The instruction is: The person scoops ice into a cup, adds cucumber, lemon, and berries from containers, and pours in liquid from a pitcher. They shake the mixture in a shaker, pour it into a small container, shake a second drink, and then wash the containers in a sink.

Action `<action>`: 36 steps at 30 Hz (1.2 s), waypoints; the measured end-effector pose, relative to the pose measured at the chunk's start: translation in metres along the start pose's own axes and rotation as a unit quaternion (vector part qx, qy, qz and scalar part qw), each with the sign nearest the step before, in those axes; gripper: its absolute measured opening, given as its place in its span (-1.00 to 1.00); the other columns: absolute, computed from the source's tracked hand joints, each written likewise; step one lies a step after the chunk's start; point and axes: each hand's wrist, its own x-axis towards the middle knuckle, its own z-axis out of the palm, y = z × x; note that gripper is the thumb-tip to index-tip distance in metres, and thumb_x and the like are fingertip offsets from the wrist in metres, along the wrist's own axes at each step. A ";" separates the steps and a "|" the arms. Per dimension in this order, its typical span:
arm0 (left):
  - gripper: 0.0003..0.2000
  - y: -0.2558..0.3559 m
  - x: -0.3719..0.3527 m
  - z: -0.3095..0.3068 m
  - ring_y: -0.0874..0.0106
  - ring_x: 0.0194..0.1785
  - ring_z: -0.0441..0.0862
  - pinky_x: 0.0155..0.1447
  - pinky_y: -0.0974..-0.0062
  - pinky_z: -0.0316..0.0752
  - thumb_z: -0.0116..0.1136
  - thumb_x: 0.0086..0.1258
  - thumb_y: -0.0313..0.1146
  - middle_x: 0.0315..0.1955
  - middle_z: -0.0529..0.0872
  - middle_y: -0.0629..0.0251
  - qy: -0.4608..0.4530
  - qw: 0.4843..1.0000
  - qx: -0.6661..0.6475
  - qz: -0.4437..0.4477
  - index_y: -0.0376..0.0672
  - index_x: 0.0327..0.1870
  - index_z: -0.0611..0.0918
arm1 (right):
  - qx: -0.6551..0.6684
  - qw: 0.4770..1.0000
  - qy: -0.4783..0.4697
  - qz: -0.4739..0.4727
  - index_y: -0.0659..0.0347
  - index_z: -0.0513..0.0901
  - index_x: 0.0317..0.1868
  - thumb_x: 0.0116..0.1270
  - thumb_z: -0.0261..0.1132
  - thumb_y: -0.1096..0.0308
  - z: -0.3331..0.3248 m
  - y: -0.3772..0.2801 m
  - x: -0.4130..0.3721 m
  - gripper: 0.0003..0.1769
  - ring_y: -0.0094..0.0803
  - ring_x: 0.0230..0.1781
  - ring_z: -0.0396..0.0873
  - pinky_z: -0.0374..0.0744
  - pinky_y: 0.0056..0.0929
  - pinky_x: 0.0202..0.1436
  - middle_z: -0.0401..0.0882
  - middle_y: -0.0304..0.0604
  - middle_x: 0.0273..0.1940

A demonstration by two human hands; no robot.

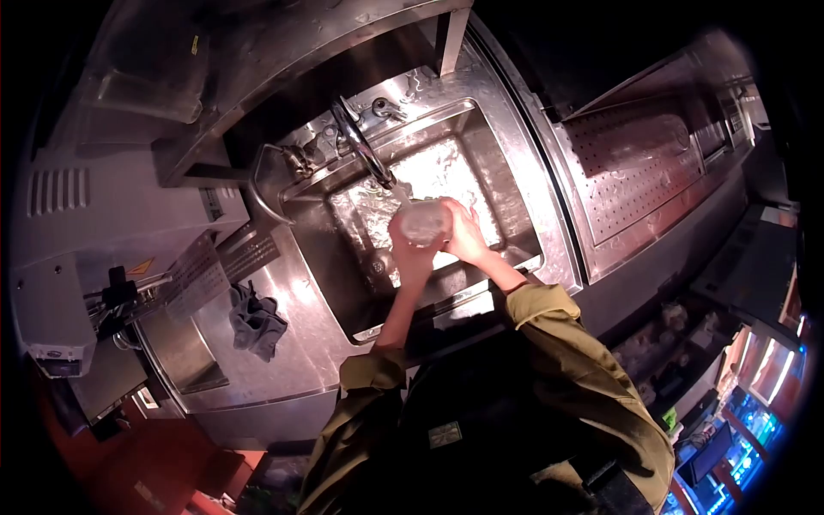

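Observation:
Over the metal sink [348, 311] I hold a pale, see-through round container [425, 221], perhaps a plastic cup or tub, between both hands. My left hand [414, 259] is wrapped round its left and near side. On the other side, my right hand [466, 233] is closed against it, fingers along the far rim. The curved chrome faucet [360, 148] ends just above the container, and water seems to run from its spout beside it. Bright, rippled water or wet metal shows on the sink floor. The container's contents cannot be made out.
A dark crumpled cloth [257, 322] lies on the steel counter [300, 352] left of the sink. A perforated metal drain tray [631, 172] is to the right. A steel shelf [283, 69] overhangs the back, and a grey machine [112, 197] stands at far left.

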 end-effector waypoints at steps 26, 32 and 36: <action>-0.78 -0.062 -0.027 -0.079 0.59 -0.12 0.47 -0.10 0.68 0.35 -0.07 0.37 -0.50 -0.15 0.55 0.34 0.004 0.995 0.007 -0.095 -0.23 0.01 0.43 | 0.802 0.357 -0.217 0.426 -0.06 0.38 0.15 0.20 -0.07 -0.28 0.056 0.049 0.042 -0.36 -0.19 0.16 0.28 0.41 -0.12 0.12 0.29 -0.15 0.18; -0.80 -0.040 -0.030 -0.081 0.48 -0.07 0.48 0.01 0.56 0.37 -0.04 0.32 -0.51 -0.14 0.55 0.26 -0.013 0.993 0.025 -0.111 -0.24 -0.04 0.47 | 0.720 0.667 -0.176 0.074 -0.05 0.39 0.16 0.13 0.05 -0.07 0.077 0.027 0.074 -0.42 -0.23 0.07 0.37 0.43 -0.22 0.10 0.42 -0.18 0.07; -0.77 -0.017 -0.032 -0.083 0.57 -0.15 0.49 -0.10 0.64 0.39 -0.04 0.35 -0.50 -0.18 0.56 0.32 -0.012 0.989 -0.074 -0.127 -0.21 0.01 0.43 | 0.837 0.510 -0.136 0.147 0.02 0.37 0.19 0.14 0.10 -0.13 0.113 0.018 0.077 -0.35 -0.28 -0.11 0.51 0.49 -0.26 0.01 0.54 -0.15 -0.08</action>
